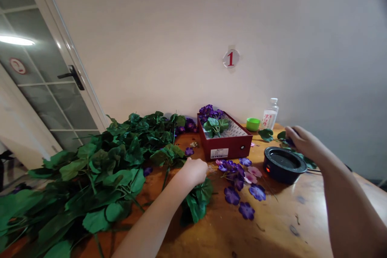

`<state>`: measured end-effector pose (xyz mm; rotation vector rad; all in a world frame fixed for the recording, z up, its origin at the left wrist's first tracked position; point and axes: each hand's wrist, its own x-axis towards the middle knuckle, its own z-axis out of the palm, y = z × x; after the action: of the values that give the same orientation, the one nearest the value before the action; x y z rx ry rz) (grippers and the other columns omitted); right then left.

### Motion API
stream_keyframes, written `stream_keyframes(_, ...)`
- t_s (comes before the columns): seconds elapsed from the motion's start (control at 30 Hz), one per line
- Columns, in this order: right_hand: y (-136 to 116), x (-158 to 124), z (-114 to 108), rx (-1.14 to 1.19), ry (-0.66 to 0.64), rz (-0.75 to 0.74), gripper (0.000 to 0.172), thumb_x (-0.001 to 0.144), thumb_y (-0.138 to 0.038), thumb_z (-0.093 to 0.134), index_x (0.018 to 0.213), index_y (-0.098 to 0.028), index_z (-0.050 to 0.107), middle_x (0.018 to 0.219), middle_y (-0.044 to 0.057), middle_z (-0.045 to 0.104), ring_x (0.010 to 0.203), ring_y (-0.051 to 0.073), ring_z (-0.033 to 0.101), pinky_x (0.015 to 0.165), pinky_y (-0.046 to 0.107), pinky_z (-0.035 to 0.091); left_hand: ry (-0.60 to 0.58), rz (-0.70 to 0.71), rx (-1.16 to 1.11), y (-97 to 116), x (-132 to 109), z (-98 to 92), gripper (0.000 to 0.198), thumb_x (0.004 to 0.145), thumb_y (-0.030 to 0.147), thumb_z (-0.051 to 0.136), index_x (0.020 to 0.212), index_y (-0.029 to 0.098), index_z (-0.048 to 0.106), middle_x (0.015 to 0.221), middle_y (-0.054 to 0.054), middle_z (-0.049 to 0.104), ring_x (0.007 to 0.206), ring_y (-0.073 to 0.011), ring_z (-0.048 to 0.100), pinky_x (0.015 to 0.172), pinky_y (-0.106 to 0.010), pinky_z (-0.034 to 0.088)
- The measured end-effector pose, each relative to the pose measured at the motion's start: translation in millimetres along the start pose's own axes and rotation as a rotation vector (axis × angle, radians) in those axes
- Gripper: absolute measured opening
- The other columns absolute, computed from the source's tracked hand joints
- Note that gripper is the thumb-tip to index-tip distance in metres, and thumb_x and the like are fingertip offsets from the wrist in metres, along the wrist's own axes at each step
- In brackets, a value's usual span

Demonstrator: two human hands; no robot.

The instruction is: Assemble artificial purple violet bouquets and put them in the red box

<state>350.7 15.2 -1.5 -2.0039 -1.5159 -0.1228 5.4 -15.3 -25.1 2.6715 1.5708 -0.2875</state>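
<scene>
Head view: your left hand [193, 171] sits curled over a green artificial leaf spray [196, 203] on the wooden table [272, 225]; fingers hidden, grip cannot be told. Your right hand [305, 143] is narrow, closed on a small purple flower [290, 142], just behind the black round warmer [284, 165]. Loose purple petals [242, 195] lie between your hands, seemingly placed within both reaches. The leaf pile [90, 173] crowds the left edge; the red shoebox [225, 145] stands back against the wall. Wood before the petals gives forearm room.

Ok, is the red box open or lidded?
Open: the red box has no lid on, and green leaves show inside it.
</scene>
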Motion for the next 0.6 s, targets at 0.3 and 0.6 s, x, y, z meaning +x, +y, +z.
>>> stream_keyframes(0.3,2,-3,3,-0.115,-0.144,0.049,0.031,0.084,-0.041,0.034,0.071,-0.02,0.052,0.074,0.011,0.062,0.066,0.022,0.056,0.059,0.028,0.037,-0.047,-0.002,-0.03,2,-2,0.3,0.022,0.073,0.016,0.052,0.086,0.014,0.07,0.091,-0.016,0.07,0.087,-0.0305,0.066,0.073,-0.038,0.05)
stream_keyframes(0.6,0,-4,4,-0.125,-0.116,0.028,0.037,0.088,-0.047,0.027,0.084,-0.02,0.052,0.085,0.012,0.064,0.074,0.023,0.058,0.061,0.027,0.038,0.052,-0.025,-0.083,-2,-9,-8.2,0.022,0.084,0.019,0.044,0.094,0.015,0.063,0.09,-0.016,0.067,0.085,-0.028,0.066,0.07,-0.033,0.048)
